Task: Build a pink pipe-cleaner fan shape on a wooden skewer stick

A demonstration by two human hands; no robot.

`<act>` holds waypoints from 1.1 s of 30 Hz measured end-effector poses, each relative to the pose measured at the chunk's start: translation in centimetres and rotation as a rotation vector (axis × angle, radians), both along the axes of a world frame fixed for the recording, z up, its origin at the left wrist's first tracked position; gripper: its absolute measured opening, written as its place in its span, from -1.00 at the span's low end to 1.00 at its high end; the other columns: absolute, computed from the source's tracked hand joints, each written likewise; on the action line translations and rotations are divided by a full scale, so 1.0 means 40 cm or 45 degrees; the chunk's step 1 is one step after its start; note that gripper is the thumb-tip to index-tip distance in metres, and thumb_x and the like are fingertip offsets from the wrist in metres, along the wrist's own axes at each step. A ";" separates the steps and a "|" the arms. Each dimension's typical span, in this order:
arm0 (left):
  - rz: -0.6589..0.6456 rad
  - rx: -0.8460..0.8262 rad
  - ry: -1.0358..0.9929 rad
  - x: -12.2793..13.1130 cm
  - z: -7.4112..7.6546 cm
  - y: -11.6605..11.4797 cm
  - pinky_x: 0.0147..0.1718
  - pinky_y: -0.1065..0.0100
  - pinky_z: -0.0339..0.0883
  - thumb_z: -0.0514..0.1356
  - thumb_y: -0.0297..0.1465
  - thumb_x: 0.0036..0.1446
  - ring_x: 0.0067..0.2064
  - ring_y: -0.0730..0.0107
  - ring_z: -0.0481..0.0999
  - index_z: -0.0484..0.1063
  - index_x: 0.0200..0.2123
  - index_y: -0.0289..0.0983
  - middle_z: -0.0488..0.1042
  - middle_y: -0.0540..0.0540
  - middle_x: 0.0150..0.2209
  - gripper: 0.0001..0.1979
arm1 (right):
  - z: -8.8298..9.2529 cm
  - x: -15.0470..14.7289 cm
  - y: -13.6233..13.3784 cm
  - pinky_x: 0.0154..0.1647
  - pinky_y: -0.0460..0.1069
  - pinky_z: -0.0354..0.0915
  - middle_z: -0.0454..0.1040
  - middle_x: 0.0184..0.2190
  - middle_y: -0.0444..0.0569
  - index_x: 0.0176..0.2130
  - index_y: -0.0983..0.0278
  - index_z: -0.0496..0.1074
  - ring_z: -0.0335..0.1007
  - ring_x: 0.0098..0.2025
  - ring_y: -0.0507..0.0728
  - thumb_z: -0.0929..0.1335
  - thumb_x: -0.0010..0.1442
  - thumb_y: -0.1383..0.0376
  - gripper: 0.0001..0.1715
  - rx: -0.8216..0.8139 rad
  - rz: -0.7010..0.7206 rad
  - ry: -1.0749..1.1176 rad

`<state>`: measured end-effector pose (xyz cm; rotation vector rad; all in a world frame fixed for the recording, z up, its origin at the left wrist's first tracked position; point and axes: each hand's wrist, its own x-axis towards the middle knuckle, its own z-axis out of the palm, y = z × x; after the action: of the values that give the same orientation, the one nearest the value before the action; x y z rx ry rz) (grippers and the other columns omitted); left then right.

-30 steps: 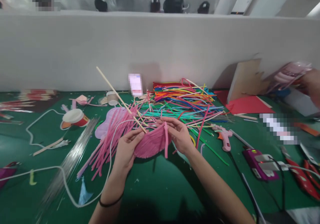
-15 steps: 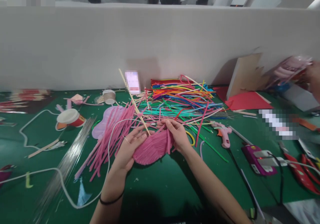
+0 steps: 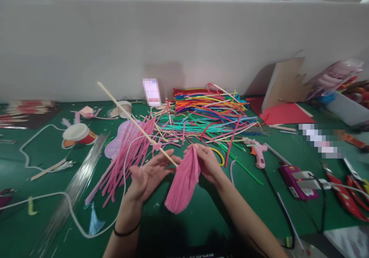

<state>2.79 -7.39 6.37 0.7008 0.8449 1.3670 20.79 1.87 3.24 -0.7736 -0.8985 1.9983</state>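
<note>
A pink fan-like piece [image 3: 183, 185] made of fuzzy strips hangs over the green table, its broad end down toward the front. My right hand [image 3: 206, 162] pinches its upper right edge. A pale wooden stick [image 3: 123, 110], with a small pink knot [image 3: 157, 146] on it, slants from upper left down to the pink piece. My left hand [image 3: 151, 175] is under the stick's lower end, palm up with fingers spread; a light touch on the stick cannot be ruled out. Left of it lies a bundle of pink strips [image 3: 131, 156] beside a lilac shape [image 3: 117, 138].
A heap of coloured strips [image 3: 201, 112] lies behind my hands. On the right are a pink glue gun [image 3: 259, 152], a purple power box [image 3: 296, 185] and red-handled pliers [image 3: 344, 198]. A white cable [image 3: 67, 198], thin wires [image 3: 75, 181] and a paper cup [image 3: 79, 135] are left.
The pink piece has swung to hang steeply, its broad end lower. The stick has tipped to the left. My left hand has come off the piece and opened out, while my right hand keeps its grip.
</note>
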 end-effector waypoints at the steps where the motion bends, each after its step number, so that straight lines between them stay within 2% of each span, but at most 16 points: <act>1: 0.029 -0.016 0.041 0.000 -0.009 0.001 -0.07 0.02 0.40 0.27 0.22 -0.20 -0.04 -0.10 0.53 0.52 -0.02 -0.29 0.57 -0.33 -0.16 -0.17 | 0.001 -0.002 -0.002 -0.37 -0.09 0.35 0.61 -0.33 -0.01 -0.27 0.27 0.54 0.48 -0.41 0.05 0.47 0.06 0.02 -0.62 -0.004 0.008 -0.001; 3: 0.106 -0.030 0.170 0.003 -0.025 0.006 -0.07 0.11 0.41 0.39 -0.06 -0.09 -0.14 0.07 0.58 0.54 -0.06 -0.25 0.61 -0.23 -0.24 -0.45 | 0.001 -0.006 -0.007 -0.34 -0.09 0.35 0.61 -0.35 -0.02 -0.28 0.28 0.54 0.49 -0.40 0.06 0.48 0.06 0.05 -0.64 -0.007 0.005 0.011; 5: 0.174 -0.015 0.315 0.008 -0.035 0.012 -0.09 0.20 0.43 0.41 -0.25 -0.05 -0.22 0.19 0.60 0.55 -0.11 -0.23 0.63 -0.16 -0.31 -0.60 | 0.000 -0.010 -0.011 -0.33 -0.10 0.35 0.61 -0.38 -0.03 -0.30 0.28 0.54 0.49 -0.40 0.05 0.48 0.06 0.06 -0.66 -0.005 -0.007 0.019; 10: 0.267 0.055 0.496 0.018 -0.037 0.019 -0.18 0.25 0.47 0.37 -0.28 0.01 -0.31 0.25 0.61 0.57 -0.22 -0.26 0.63 -0.12 -0.39 -0.74 | -0.002 -0.016 -0.015 -0.36 -0.07 0.34 0.61 -0.41 -0.03 -0.33 0.28 0.54 0.46 -0.45 0.05 0.48 0.04 0.03 -0.63 0.043 -0.107 -0.083; 17: 0.321 0.055 0.508 0.018 -0.045 0.017 -0.21 0.24 0.49 0.38 -0.29 -0.02 -0.33 0.23 0.62 0.58 -0.24 -0.27 0.63 -0.12 -0.39 -0.74 | 0.001 -0.019 -0.016 -0.38 -0.06 0.33 0.60 -0.44 -0.05 -0.38 0.27 0.52 0.45 -0.47 0.07 0.46 0.04 0.00 -0.62 0.112 -0.180 -0.196; 23: 0.346 0.017 0.421 0.023 -0.048 0.020 -0.23 0.23 0.49 0.41 -0.28 -0.07 -0.35 0.21 0.62 0.59 -0.23 -0.28 0.62 -0.13 -0.41 -0.69 | -0.004 -0.022 -0.017 -0.36 -0.07 0.33 0.59 -0.46 -0.06 -0.40 0.27 0.51 0.46 -0.45 0.07 0.46 0.05 0.00 -0.63 0.193 -0.190 -0.253; 27: 0.371 -0.075 0.329 0.021 -0.055 0.027 -0.26 0.27 0.48 0.44 -0.28 -0.13 -0.34 0.23 0.62 0.58 -0.23 -0.27 0.62 -0.12 -0.40 -0.65 | -0.006 -0.019 -0.013 -0.40 -0.05 0.34 0.59 -0.46 -0.05 -0.38 0.27 0.52 0.47 -0.47 0.09 0.47 0.00 -0.05 -0.57 0.101 -0.121 -0.223; 31: 0.367 -0.123 0.179 0.008 -0.071 0.035 -0.31 0.39 0.46 0.47 -0.31 -0.18 -0.34 0.31 0.62 0.56 -0.20 -0.25 0.61 -0.07 -0.40 -0.60 | -0.007 -0.004 -0.002 -0.54 -0.07 0.27 0.60 -0.43 0.05 -0.33 0.33 0.55 0.48 -0.50 0.11 0.33 0.06 -0.25 -0.30 -0.134 0.030 -0.127; 33: 0.354 -0.147 0.120 0.002 -0.075 0.038 -0.34 0.43 0.45 0.48 -0.32 -0.20 -0.37 0.36 0.61 0.55 -0.17 -0.25 0.60 -0.05 -0.40 -0.55 | -0.006 0.005 0.005 -0.57 -0.09 0.24 0.58 -0.47 0.04 -0.33 0.34 0.56 0.45 -0.53 0.09 0.31 0.08 -0.26 -0.28 -0.159 0.056 -0.119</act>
<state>2.86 -5.87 3.35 0.5763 1.1197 1.5268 21.00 2.08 2.99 -0.9305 -0.8567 2.0869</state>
